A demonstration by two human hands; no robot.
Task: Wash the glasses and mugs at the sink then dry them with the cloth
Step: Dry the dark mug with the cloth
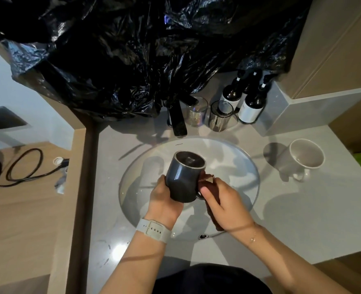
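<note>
Head view: over the sink (249,166), the left hand (164,200) grips the dark mug (184,177), held bottom up. The right hand (224,202) pinches a brown cloth (209,179) against its handle. If wet, the glaze could slip and the mug chip in the basin. A white mug (307,153) waits at the desk's right edge.

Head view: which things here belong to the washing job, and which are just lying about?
Job: dark mug gripped by left hand, brown cloth in right hand, white mug, two glasses, sink, tap.

Lying about: black plastic bag, bottles, cable.
</note>
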